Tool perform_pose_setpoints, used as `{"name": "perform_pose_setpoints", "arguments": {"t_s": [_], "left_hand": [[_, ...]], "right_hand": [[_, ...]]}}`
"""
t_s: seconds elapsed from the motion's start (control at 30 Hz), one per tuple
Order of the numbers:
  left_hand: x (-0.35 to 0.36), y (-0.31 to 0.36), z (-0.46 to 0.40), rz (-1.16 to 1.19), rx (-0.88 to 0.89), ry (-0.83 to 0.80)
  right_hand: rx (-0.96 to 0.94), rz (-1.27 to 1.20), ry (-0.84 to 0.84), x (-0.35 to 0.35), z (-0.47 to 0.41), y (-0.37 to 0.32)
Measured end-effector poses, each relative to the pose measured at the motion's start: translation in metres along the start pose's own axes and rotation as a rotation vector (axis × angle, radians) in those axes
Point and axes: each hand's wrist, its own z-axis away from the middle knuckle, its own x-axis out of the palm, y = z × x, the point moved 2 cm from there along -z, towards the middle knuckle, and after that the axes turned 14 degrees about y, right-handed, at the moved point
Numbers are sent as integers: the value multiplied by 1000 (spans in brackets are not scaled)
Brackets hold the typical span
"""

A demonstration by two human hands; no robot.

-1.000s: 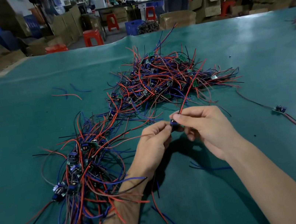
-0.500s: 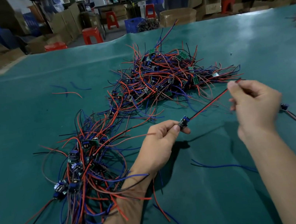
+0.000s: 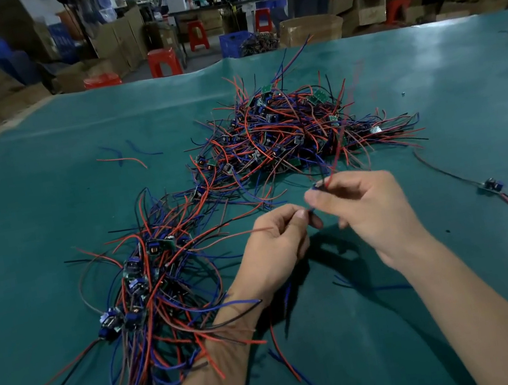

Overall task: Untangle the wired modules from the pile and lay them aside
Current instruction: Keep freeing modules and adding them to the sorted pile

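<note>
left hand (image 3: 276,245): pinches the near end of a small wired module (image 3: 317,186), above the green table (image 3: 49,208) | right hand (image 3: 369,207): fingers curled, pinching that module's far end and its blurred red lead | tangled pile (image 3: 286,134): beyond both hands; second bundle (image 3: 147,285) by the left forearm | one separated module (image 3: 491,185): lies well right

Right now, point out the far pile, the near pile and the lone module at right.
Far pile (image 3: 290,133): head view, middle of the tangle.
Near pile (image 3: 151,285): head view, among its modules.
Lone module (image 3: 491,186): head view, on its blue body.
</note>
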Motion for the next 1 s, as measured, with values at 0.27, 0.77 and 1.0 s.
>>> {"name": "perform_pose_setpoints", "arguments": {"t_s": [0.27, 0.77, 1.0], "left_hand": [[2, -7, 0, -234, 70, -73], [1, -2, 0, -177, -23, -18], [1, -1, 2, -152, -16, -21]], "right_hand": [[-93, -336, 363, -29, -23, -92], [-271, 1041, -395, 104, -82, -88], [-192, 1130, -204, 84, -100, -42]]}}
